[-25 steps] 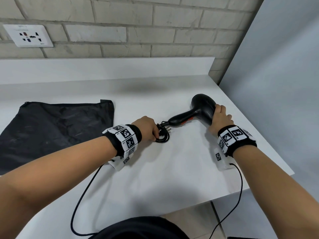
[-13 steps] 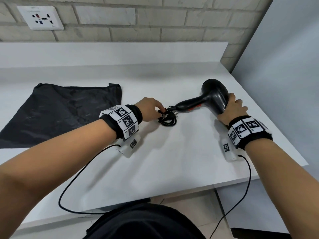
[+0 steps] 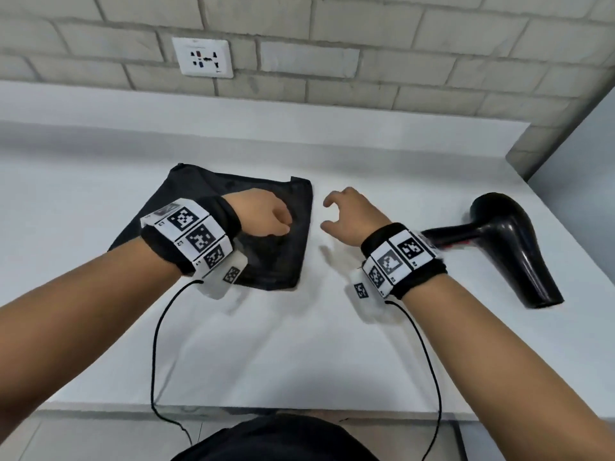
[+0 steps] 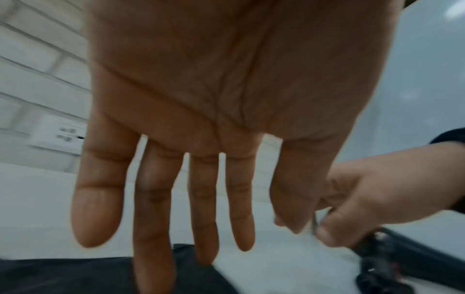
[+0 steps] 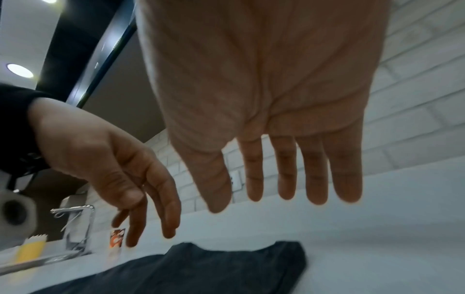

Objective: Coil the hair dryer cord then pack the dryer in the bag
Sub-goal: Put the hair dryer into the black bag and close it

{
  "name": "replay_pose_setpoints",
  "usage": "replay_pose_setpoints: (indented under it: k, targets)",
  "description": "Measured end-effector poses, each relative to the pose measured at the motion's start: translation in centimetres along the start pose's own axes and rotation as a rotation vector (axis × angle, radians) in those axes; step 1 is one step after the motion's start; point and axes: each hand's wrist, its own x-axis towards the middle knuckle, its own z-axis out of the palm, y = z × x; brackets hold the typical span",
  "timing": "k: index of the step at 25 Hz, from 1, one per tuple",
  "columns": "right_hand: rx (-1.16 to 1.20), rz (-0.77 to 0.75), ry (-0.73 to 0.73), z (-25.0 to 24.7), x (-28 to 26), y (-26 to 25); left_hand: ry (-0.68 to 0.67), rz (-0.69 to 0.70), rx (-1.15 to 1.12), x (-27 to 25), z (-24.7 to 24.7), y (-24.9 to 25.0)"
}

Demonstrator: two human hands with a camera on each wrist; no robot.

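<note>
The black hair dryer [image 3: 512, 247] lies on the white counter at the right, nozzle toward me; my right wristband hides part of its handle and the cord. The left wrist view shows its dark handle end and cord [image 4: 392, 264], blurred. The black bag [image 3: 276, 261] lies flat at centre left. My left hand [image 3: 281, 224] hovers over the bag's right half, fingers straight [image 4: 156, 199], holding nothing. My right hand [image 3: 332, 211] hangs just past the bag's right edge, fingers spread and empty [image 5: 284, 179]. The bag [image 5: 226, 266] lies below both hands.
A wall socket [image 3: 203, 61] sits in the brick wall behind the counter. The counter's front edge [image 3: 299, 407] is near my body, and its right edge runs just past the dryer. A tap [image 5: 75, 224] and an orange carton [image 5: 116, 240] stand far left.
My left hand let go of the coiled cord and my right hand let go of the dryer. Both moved left to the bag. The dryer now lies alone at the right.
</note>
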Motion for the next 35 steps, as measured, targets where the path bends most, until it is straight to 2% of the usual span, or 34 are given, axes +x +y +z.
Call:
replay_pose_setpoints:
  k: [2, 3, 7, 12, 16, 19, 21, 24, 26, 28, 29, 31, 33, 35]
  targets:
    - [-0.054, -0.028, -0.137, 2.2, 1.2, -2.2, -0.019, -0.076, 0.011, 0.1, 0.0, -4.0]
    - [-0.088, -0.024, -0.193, 3.1, 1.8, -3.0, 0.012, -0.087, -0.01, 0.4, 0.1, -5.8]
    - [-0.279, 0.018, -0.375, 5.0, 3.5, -4.2, 0.243, -0.111, -0.064, 2.9, 0.2, -11.8]
    - [-0.399, 0.022, -0.498, 5.3, 4.7, -3.9, 0.204, -0.174, 0.046, 6.0, -0.6, -15.8]
    - [-0.362, 0.015, -0.484, 5.0, 4.4, -2.9, 0.11, -0.16, 0.111, 7.7, -0.4, -17.8]
    - [-0.309, 0.028, -0.492, 4.9, 4.0, -2.5, 0.09, -0.145, 0.127, 7.9, -0.2, -18.2]
    - [-0.296, 0.046, -0.498, 5.0, 3.6, -2.4, 0.147, -0.066, 0.133, 7.6, -0.3, -17.9]
    - [-0.298, 0.089, -0.49, 5.2, 3.0, -2.6, 0.36, 0.111, 0.117, 6.1, -0.8, -16.5]
    - [-0.191, 0.097, -0.293, 4.5, 2.6, -3.5, 0.489, 0.249, 0.143, 4.3, -1.1, -14.8]
    - [-0.097, -0.025, -0.008, 3.4, 2.7, -5.2, 0.538, 0.362, 0.234, 2.3, -1.2, -13.0]
    - [-0.107, -0.108, 0.058, 2.7, 2.8, -6.3, 0.527, 0.385, 0.306, 1.6, -1.1, -12.2]
    - [-0.105, -0.169, -0.005, 1.9, 3.1, -8.1, 0.477, 0.328, 0.48, 0.8, -1.0, -10.8]
    - [-0.022, -0.129, -0.143, 1.6, 2.9, -8.9, 0.459, 0.21, 0.614, 0.5, -1.3, -10.0]
    - [-0.004, -0.08, -0.18, 1.5, 2.5, -8.6, 0.443, 0.102, 0.685, 0.1, -1.9, -10.0]
